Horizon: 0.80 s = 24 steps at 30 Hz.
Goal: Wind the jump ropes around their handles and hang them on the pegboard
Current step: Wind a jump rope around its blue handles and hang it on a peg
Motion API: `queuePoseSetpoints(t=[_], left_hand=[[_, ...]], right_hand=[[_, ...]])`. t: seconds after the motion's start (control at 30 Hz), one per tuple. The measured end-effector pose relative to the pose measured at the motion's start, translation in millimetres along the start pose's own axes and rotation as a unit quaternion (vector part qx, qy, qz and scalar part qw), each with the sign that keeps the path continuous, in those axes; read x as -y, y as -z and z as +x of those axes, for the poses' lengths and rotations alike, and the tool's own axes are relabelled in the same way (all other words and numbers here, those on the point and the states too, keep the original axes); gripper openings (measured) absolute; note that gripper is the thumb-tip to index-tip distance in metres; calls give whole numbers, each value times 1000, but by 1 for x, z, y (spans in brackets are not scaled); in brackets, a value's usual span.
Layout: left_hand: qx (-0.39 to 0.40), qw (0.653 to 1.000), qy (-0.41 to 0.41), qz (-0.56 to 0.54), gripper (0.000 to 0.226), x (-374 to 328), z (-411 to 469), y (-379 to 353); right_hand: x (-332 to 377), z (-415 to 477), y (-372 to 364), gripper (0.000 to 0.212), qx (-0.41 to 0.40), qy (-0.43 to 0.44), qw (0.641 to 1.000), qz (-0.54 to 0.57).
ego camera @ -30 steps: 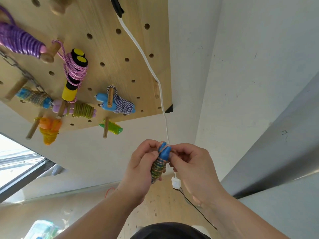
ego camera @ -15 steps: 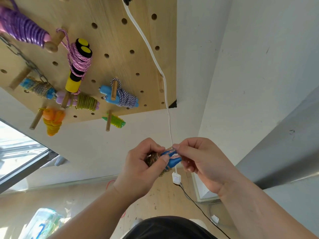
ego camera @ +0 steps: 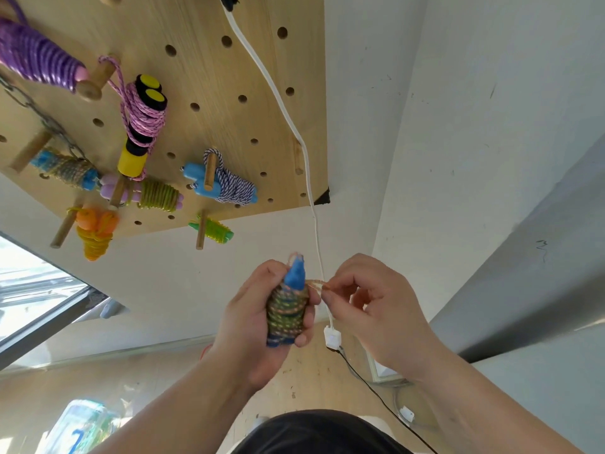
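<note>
While left hand [ego camera: 248, 326] grips rope-wound blue handles [ego camera: 296, 273], right hand [ego camera: 373, 309] pinches braided rope end [ego camera: 316, 283].

L hand [ego camera: 258, 322] grips blue-handled jump rope [ego camera: 288, 309], cord wound round it. R hand [ego camera: 370, 309] pinches loose rope end [ego camera: 316, 283] beside handle tip. Pegboard [ego camera: 203, 77] above w/ 7 wound ropes on pegs.
</note>
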<state>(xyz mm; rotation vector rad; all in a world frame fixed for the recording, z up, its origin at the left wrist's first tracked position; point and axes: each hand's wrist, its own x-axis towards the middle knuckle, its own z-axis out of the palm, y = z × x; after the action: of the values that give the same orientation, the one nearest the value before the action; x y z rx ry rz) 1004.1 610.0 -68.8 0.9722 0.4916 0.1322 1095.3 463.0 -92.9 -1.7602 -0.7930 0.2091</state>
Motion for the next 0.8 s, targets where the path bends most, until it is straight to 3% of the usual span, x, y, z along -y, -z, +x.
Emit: queuePoseSetpoints(t=[0.1,0.27,0.37,0.5,0.57,0.63,0.7,0.8], left_hand=[[9,987,99,-127,31,-2,3,-8],[35,989,131,-52,30,-5,7,-7],[3,994,95,51,36,-9,7,-8],[-27,977,-52,205,59,-8,8,-2],[-16,964,-89,250,43,-9,10,2],[-9,957,-87,275,25,-13,12,6],[0,954,-68,291,27,-14,12,8],[-19,953,-48,299,25,-13,13,10]], right_hand=[[2,-2,-3,11,-53,106,992,-32],[2,6,4,13,-8,166,979,-115],[2,11,6,15,11,157,979,-131],[8,14,-2,8,-5,113,989,-99],[10,15,-5,6,-29,87,994,-67],[9,18,-6,7,-48,75,994,-64],[6,20,-6,10,-47,71,994,-63],[6,20,-6,16,20,54,998,-29]])
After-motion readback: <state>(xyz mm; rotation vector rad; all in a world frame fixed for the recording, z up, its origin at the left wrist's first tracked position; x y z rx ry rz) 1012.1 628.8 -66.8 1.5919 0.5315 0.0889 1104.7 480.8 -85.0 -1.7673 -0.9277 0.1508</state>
